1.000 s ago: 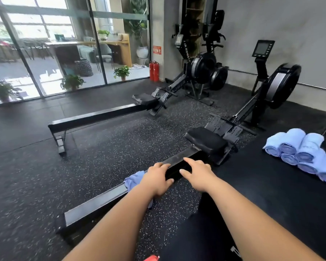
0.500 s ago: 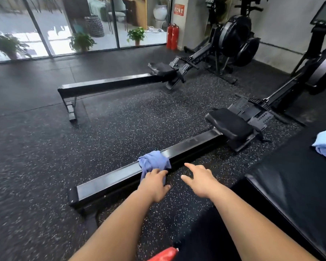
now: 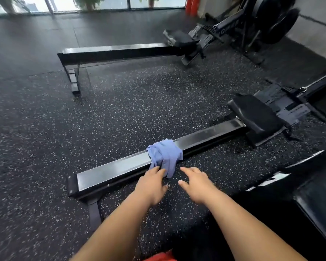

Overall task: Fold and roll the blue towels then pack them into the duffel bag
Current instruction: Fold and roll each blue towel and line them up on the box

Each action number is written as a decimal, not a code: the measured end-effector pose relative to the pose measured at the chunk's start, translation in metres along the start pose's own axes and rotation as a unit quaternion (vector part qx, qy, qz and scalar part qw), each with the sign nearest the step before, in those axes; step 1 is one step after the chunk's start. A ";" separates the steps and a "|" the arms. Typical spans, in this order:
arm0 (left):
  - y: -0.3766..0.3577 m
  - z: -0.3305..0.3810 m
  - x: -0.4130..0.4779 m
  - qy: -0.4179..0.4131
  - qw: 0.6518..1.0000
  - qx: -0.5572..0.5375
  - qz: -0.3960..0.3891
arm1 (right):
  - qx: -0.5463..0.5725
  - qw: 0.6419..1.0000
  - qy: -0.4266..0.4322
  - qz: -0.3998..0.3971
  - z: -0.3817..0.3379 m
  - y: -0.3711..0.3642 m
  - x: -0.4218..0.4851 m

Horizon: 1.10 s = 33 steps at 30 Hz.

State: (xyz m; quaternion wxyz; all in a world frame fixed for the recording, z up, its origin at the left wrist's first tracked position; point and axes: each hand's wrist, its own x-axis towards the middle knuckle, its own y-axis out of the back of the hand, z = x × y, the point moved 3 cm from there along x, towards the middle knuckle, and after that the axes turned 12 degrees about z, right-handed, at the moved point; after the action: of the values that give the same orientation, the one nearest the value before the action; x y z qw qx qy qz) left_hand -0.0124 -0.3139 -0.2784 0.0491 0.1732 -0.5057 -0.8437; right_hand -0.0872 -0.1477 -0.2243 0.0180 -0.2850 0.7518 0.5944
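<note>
A crumpled blue towel [image 3: 166, 155] hangs over the rail of the near rowing machine [image 3: 120, 167]. My left hand [image 3: 151, 183] reaches toward it, fingers extended, their tips at the towel's lower hanging edge. My right hand [image 3: 195, 182] hovers open just right of the towel, a little short of the rail and not touching it. No duffel bag is in view, and the rolled towels are out of frame.
The rower's black seat [image 3: 256, 114] sits further right on the rail. A second rowing machine [image 3: 120, 51] lies across the speckled rubber floor behind. A black padded bench [image 3: 316, 200] is at my right. Something red [image 3: 158, 257] shows at the bottom edge.
My view has tilted down and closer to the rail; the rolled towels on the right left the frame. Both hands pulled back off the rail, the left staying at the towel's edge.
</note>
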 end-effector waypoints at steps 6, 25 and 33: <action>-0.010 -0.025 0.035 -0.022 0.999 0.034 0.001 | -0.027 0.999 0.030 -0.027 -0.013 -0.022 0.044; -0.049 -0.059 0.097 -0.062 0.985 0.160 0.006 | -0.076 0.995 0.039 -0.042 -0.017 -0.085 0.153; -0.041 -0.053 0.104 -0.062 0.985 0.161 0.008 | -0.138 0.988 0.066 0.004 -0.015 -0.088 0.163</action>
State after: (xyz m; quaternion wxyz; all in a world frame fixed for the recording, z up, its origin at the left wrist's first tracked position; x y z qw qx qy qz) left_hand -0.0877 -0.3657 -0.3619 -0.0041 0.1218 -0.6383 -0.7600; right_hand -0.1790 -0.2386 -0.3576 -0.0738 -0.3202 0.6630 0.6726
